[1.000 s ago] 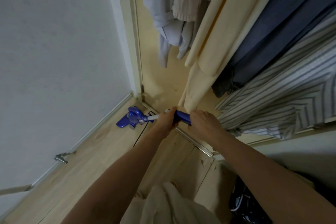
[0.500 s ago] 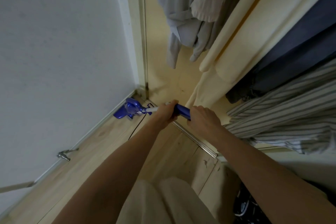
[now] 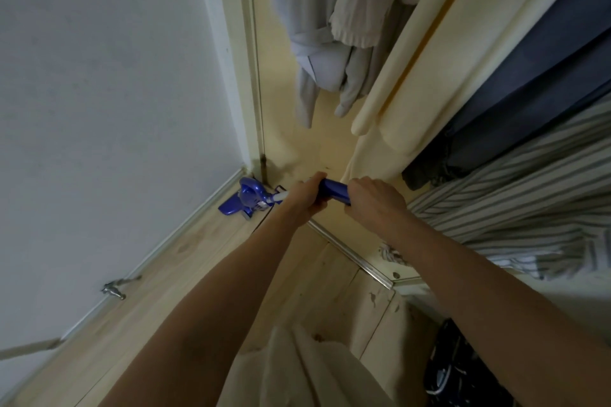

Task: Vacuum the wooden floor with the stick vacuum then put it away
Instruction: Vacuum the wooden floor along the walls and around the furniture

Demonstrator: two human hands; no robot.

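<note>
Stick vacuum (image 3: 251, 200) lies low along the wooden floor (image 3: 185, 261), its blue head pushed into the corner where the white wall's skirting board (image 3: 185, 225) meets the closet door frame (image 3: 254, 92). Both hands grasp its blue handle: the left hand (image 3: 305, 196) wraps the shaft nearer the head, the right hand (image 3: 373, 201) clamps the rear end of the grip just behind it. Compared with a second ago the head sits a touch deeper in the corner and closer to the frame, while the hands have kept the same hold (the view itself has also tilted, so the shift is small). I judge the corner pass to be at its far reach, with vacuuming under way and putting away not yet begun. Around it, a metal threshold strip (image 3: 350, 258) runs along the closet opening, hanging clothes (image 3: 330, 43) and a cream curtain (image 3: 413, 92) droop near the handle, a striped shirt (image 3: 512, 208) spreads to the right, and a metal doorstop (image 3: 114, 289) sits by the wall.
</note>
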